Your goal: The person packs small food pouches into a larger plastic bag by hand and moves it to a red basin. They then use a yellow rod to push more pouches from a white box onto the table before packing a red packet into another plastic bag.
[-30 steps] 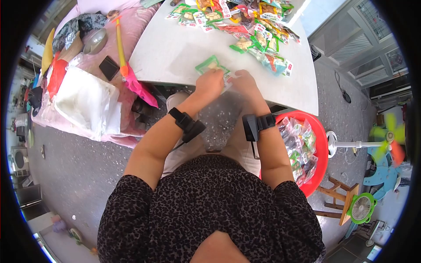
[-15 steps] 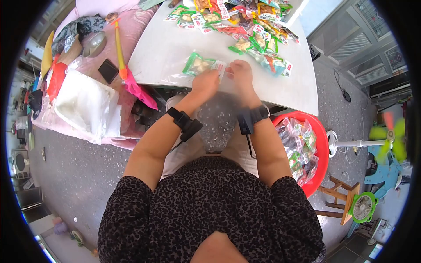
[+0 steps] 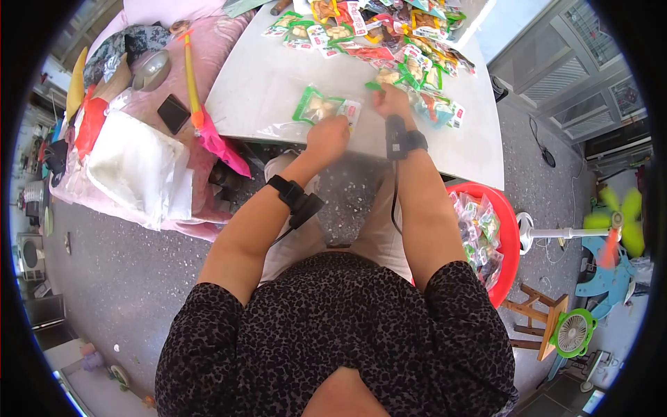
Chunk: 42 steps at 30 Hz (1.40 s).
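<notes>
On the white table a green-edged snack packet (image 3: 318,108) with pale pieces lies inside a clear plastic bag (image 3: 278,127). My left hand (image 3: 328,139) is closed at the bag's near edge, beside the white printed end of the packet. Farther right, my right hand (image 3: 393,104) reaches to the front of the packet pile, its fingers closed on the green corner of another snack packet (image 3: 389,76). A blue-green packet (image 3: 435,110) with orange contents lies just right of that hand.
More colourful packets (image 3: 379,31) are heaped at the table's (image 3: 243,83) far side. A red tub (image 3: 513,240) of bagged packets stands below its right edge. Left is a pink-covered surface with a phone (image 3: 173,113), a bowl (image 3: 151,71) and plastic sheets (image 3: 135,163). A fan (image 3: 615,222) stands right.
My right hand has moved away from the bagged packet, up and right to the pile, and closed on a green packet corner. My left hand stays at the bag.
</notes>
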Available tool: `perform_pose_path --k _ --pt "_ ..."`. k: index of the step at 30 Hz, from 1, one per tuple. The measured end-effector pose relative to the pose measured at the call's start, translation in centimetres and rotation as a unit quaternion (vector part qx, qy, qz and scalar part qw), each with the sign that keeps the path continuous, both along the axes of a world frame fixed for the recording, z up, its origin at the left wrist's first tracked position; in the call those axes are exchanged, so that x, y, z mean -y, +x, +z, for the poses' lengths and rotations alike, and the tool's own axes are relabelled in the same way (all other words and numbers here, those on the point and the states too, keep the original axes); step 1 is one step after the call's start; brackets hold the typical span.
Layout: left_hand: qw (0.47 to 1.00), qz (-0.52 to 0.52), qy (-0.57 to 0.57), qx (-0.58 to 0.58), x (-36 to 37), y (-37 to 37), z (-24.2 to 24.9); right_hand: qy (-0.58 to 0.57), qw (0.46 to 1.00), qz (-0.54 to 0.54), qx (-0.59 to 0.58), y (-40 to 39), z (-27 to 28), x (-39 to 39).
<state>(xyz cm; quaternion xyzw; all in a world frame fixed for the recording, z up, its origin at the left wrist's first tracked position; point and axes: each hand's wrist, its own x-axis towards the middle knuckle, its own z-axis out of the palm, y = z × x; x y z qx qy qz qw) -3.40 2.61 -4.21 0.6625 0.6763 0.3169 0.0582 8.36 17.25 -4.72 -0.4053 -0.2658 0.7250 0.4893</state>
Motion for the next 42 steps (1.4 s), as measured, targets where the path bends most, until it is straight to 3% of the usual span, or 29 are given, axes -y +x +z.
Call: perform_pose_path --k 3,6,8,9,12,15,18,24,27,29,30,31,33,37,39,42 --pt "1.0 -0.006 0.006 0.004 0.0 -0.1 -0.1 0.079 0.995 0.042 -0.031 1.5 -2.9 0.2" --pt "1.0 -0.004 -0.006 0.03 0.3 0.1 0.5 0.097 0.991 0.067 -0.058 3.0 -1.3 3.1" --pt "0.998 -0.001 -0.03 0.058 0.6 0.3 1.6 0.025 0.995 0.027 -0.098 3.8 2.5 6.9" --pt "0.997 0.001 -0.042 0.071 0.9 0.4 2.2 0.028 0.991 0.061 -0.113 4.5 3.5 8.0" --pt "0.994 0.008 0.051 0.093 1.8 0.9 3.5 0.075 0.976 0.124 -0.16 6.0 4.3 9.7" --pt "0.966 -0.038 0.256 -0.021 2.0 1.2 4.4 0.077 0.97 0.155 -0.17 6.7 4.5 11.2" --pt "0.932 -0.08 0.33 -0.127 2.0 1.7 5.8 0.062 0.969 0.173 -0.164 6.5 5.0 12.9" --pt "0.933 -0.159 0.309 -0.096 2.8 2.6 5.8 0.108 0.968 0.2 -0.105 6.8 6.6 15.3" --pt "0.951 -0.185 0.216 0.117 3.9 3.5 5.9 0.154 0.962 0.203 -0.101 8.6 5.9 15.6" --pt "0.921 -0.147 0.061 0.357 4.5 4.3 6.3 0.153 0.984 0.052 0.075 8.7 5.4 15.3" --pt "0.875 -0.125 -0.019 0.467 4.6 4.6 6.5 0.149 0.975 -0.026 0.162 8.9 5.0 15.1" --pt "0.8 -0.126 -0.056 0.584 4.6 4.7 6.8 0.135 0.973 -0.048 0.178 9.0 4.7 14.9" --pt "0.602 -0.121 -0.127 0.779 4.7 4.8 7.2 0.131 0.989 0.052 0.052 9.1 4.9 15.1" --pt "0.533 -0.176 -0.177 0.808 4.5 4.2 6.3 0.065 0.978 0.163 -0.113 9.6 5.3 15.3" --pt "0.517 -0.179 -0.197 0.814 4.5 3.9 5.7 0.061 0.979 0.169 -0.099 9.4 5.5 15.0" --pt "0.602 -0.123 -0.228 0.756 4.5 3.8 5.9 0.086 0.986 0.136 -0.034 8.4 5.2 15.5"
